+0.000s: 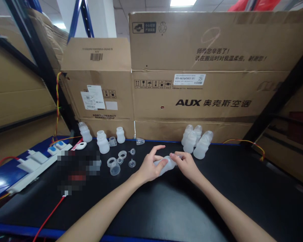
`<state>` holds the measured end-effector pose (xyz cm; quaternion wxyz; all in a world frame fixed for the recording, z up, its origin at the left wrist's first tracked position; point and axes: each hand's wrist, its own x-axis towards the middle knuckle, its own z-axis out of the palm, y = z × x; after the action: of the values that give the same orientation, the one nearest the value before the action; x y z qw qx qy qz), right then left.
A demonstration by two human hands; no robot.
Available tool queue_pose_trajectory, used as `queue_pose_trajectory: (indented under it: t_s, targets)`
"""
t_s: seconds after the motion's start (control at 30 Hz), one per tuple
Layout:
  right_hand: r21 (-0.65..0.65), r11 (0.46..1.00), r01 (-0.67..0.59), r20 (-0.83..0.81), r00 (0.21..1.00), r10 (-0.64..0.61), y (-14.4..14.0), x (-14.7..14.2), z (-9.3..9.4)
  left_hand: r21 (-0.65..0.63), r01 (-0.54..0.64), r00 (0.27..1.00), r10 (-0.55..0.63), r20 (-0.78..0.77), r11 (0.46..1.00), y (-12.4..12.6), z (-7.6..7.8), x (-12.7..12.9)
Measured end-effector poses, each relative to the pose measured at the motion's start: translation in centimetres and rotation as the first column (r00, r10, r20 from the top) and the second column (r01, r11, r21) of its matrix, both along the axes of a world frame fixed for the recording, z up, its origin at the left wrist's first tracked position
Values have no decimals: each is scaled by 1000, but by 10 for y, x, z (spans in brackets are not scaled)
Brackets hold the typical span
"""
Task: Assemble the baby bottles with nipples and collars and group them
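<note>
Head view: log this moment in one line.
left hand: grips bottle; right hand: closed at its end; bottle: tilted; teats: on table, left of hands

A workshop or storeroom, judging by the blue metal rack [74, 20], cardboard panels [154, 112] and power strip [44, 164].

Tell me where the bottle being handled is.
In the head view, the bottle is just right of centre, held between the left hand and right hand.
</note>
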<state>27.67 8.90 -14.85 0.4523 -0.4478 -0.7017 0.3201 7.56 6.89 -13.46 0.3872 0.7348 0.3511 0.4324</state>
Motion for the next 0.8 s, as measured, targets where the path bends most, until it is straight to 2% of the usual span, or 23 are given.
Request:
queue_pose_trajectory:
  t_s: [0.07,0.13,0.2,0.27,0.33,0.4,0.47,0.57,0.67,0.8]
  targets:
    - [-25,999,36,-32,999,-37,2,-2,-1,131,-102,977,124,-173,986,1,1,1]
    - [-28,996,85,-53,995,-86,4,-2,-2,317,-212,895,313,-317,925,7,1,1]
    - [6,989,145,-51,988,-145,6,-1,-1,504,-284,771,507,-385,816,16,-1,-4]
    - [60,980,192,-43,981,-190,6,1,1,632,-313,638,649,-414,709,27,-3,-15]
    - [108,971,212,-50,977,-208,6,3,3,694,-323,508,737,-446,643,38,-5,-29]
    - [140,967,215,-73,976,-206,5,4,5,718,-338,409,782,-470,608,46,-7,-43]
    - [154,968,200,-85,978,-189,4,4,7,722,-355,355,800,-484,594,52,-10,-54]
    - [150,978,148,-63,988,-140,2,3,7,701,-383,331,798,-504,602,58,-13,-61]
    - [156,981,116,-31,993,-113,1,1,8,646,-413,369,767,-525,642,61,-16,-62]
    - [164,982,99,-11,995,-98,-2,0,10,615,-395,422,729,-539,683,64,-17,-62]
